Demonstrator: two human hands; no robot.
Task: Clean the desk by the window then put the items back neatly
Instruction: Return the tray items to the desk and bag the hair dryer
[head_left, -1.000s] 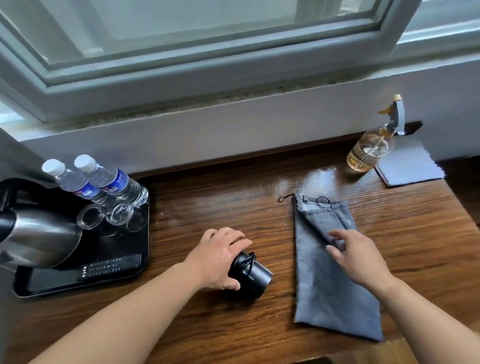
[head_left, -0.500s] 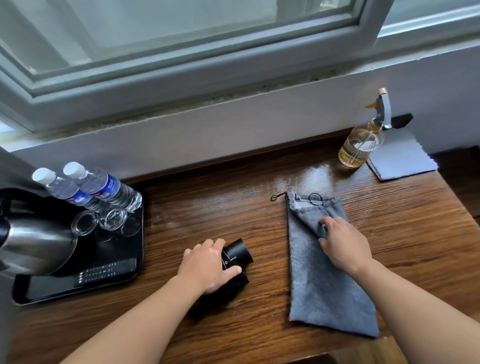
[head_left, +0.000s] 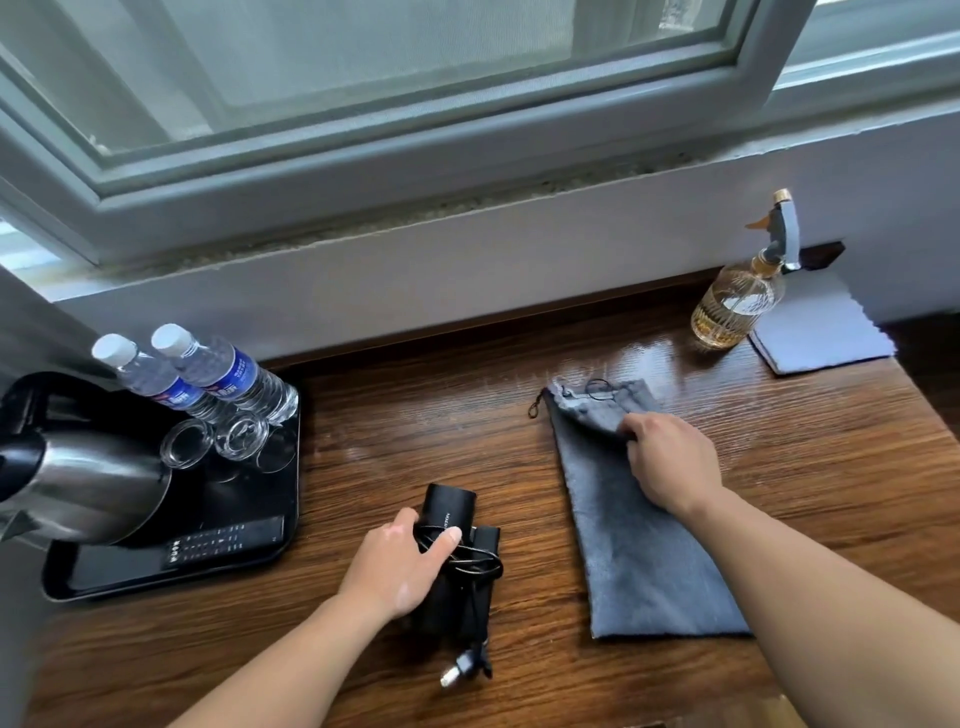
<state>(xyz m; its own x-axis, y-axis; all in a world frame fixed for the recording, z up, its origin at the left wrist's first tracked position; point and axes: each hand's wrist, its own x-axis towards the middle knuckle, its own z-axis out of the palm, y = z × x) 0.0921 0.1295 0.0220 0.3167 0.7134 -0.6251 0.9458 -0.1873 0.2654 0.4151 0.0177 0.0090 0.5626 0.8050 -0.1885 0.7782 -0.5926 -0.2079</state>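
Both hands at work on the desk (head_left: 415, 441)
The left hand (head_left: 395, 566) grasps a black device (head_left: 449, 506) wound with cable (head_left: 467, 566), mid-desk near the front edge. The right hand (head_left: 667, 462) pinches the folded mouth of the grey pouch (head_left: 639, 571) lying flat beside it.

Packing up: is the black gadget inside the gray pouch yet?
Out: black gadget lies on the desk beside the pouch, left hand gripping it.

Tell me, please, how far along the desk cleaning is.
Done: the desk looks wiped, with a wet sheen; the tray is arranged. In hand: left hand grips the black device, right hand pinches the grey pouch. Left, likely: bagging it, stowing the spray bottle and cloth.
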